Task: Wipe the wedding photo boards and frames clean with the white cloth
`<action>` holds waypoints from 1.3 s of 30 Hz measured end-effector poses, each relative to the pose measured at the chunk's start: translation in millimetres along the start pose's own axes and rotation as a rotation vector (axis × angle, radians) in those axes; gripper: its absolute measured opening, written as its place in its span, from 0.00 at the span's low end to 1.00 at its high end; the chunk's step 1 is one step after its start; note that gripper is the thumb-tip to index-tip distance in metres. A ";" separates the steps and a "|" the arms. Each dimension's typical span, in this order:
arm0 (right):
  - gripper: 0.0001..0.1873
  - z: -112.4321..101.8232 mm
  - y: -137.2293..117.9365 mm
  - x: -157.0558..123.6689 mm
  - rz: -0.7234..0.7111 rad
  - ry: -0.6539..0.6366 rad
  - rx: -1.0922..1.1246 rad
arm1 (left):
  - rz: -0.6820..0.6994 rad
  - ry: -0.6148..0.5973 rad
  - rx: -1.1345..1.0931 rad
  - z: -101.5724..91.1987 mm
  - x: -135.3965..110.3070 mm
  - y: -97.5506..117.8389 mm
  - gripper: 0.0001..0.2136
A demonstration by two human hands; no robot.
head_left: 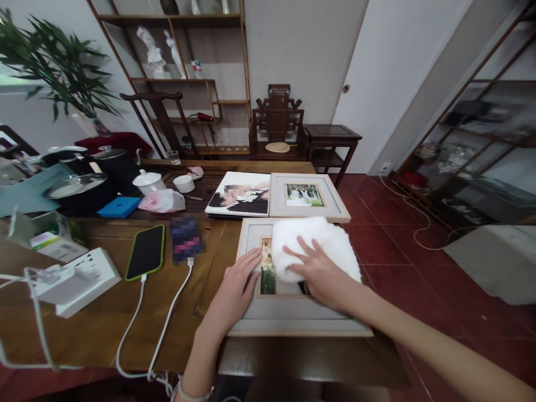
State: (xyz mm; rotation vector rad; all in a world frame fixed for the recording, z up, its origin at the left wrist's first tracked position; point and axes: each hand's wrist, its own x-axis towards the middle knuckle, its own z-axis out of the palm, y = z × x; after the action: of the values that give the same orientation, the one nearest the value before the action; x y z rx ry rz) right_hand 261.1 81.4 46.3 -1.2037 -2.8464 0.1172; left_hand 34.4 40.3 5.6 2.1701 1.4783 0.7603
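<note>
A framed photo (288,315) with a pale wide mat lies flat at the near edge of the wooden table (104,318). My left hand (237,285) rests flat on its left side, fingers stretched out onto the mat. My right hand (316,268) presses flat, fingers spread, on a fluffy white cloth (322,237) that covers the picture's upper right part. Only a strip of the photo shows left of the cloth.
Behind lie a second framed photo (307,195) and an unframed print (243,194). To the left are a phone in a green case (146,251) on a white cable, a power strip (79,279), pots, cups and a blue box. Red tile floor lies to the right.
</note>
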 end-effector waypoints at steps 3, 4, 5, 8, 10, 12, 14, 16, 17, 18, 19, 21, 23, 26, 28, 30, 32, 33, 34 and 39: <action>0.31 -5.3 -32.4 -37.3 -0.061 -0.159 0.119 | 0.004 0.008 -0.006 0.7 -0.2 -0.1 0.19; 0.30 -6.2 -42.0 -48.9 -0.077 -0.193 0.159 | 0.008 0.015 -0.010 0.8 -0.2 -0.1 0.18; 0.28 -6.2 -50.6 -58.9 -0.102 -0.222 0.195 | 0.013 0.021 -0.014 0.7 0.0 0.1 0.18; 0.21 -0.5 -68.0 -75.4 -0.155 -0.240 0.236 | 0.013 0.023 -0.015 0.2 0.6 1.0 0.18; 0.21 5.3 -71.1 -75.4 -0.151 -0.194 0.232 | 0.005 0.016 -0.010 0.0 0.7 1.2 0.18; 0.24 10.3 -66.8 -68.3 -0.132 -0.131 0.212 | 0.003 0.012 -0.008 0.3 0.4 0.5 0.18; 0.27 13.9 -55.6 -55.4 -0.114 -0.078 0.163 | 0.014 0.015 -0.011 0.8 -0.2 -0.8 0.18; 0.29 15.7 -38.8 -37.7 -0.073 -0.028 0.084 | 0.026 0.023 -0.017 1.2 -0.8 -1.8 0.18; 0.30 15.8 -29.1 -27.6 -0.045 0.001 0.039 | 0.030 0.025 -0.022 1.3 -0.9 -2.1 0.18; 0.30 15.6 -19.1 -17.0 -0.013 0.035 -0.006 | 0.036 0.025 -0.028 1.2 -1.0 -2.3 0.18; 0.31 14.9 -9.3 -6.4 0.016 0.069 -0.048 | 0.041 0.024 -0.034 1.1 -1.0 -2.3 0.18; 0.30 13.2 7.6 12.9 0.057 0.116 -0.113 | 0.049 0.025 -0.043 0.7 -0.8 -2.1 0.18; 0.30 11.7 17.4 26.0 0.064 0.125 -0.142 | 0.050 0.028 -0.048 0.5 -0.6 -1.8 0.17; 0.30 11.0 13.8 26.8 0.037 0.074 -0.130 | 0.039 0.027 -0.047 0.6 -0.6 -1.4 0.18; 0.29 10.9 0.2 13.8 0.002 0.021 -0.092 | 0.022 0.023 -0.039 0.7 -0.7 -1.1 0.18; 0.27 9.9 -19.0 -7.1 -0.050 -0.035 -0.029 | 0.006 0.021 -0.024 0.9 -0.9 -1.0 0.18; 0.25 8.2 -39.7 -31.3 -0.109 -0.108 0.050 | -0.005 0.017 -0.008 1.1 -0.9 -1.1 0.18; 0.23 7.6 -49.4 -42.7 -0.134 -0.145 0.083 | -0.009 0.014 -0.001 1.1 -0.8 -1.3 0.18; 0.21 7.4 -58.1 -52.9 -0.164 -0.171 0.109 | -0.012 0.013 0.004 1.2 -0.7 -1.4 0.18; 0.10 16.2 -82.3 -69.8 -0.262 -0.067 0.120 | -0.016 -0.003 0.020 -0.1 0.1 -0.4 0.18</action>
State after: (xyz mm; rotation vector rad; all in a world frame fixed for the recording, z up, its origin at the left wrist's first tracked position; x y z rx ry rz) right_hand 249.8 -26.7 36.3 -0.8121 -2.9727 0.3169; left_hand 34.1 40.5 5.4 2.1698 1.5063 0.7396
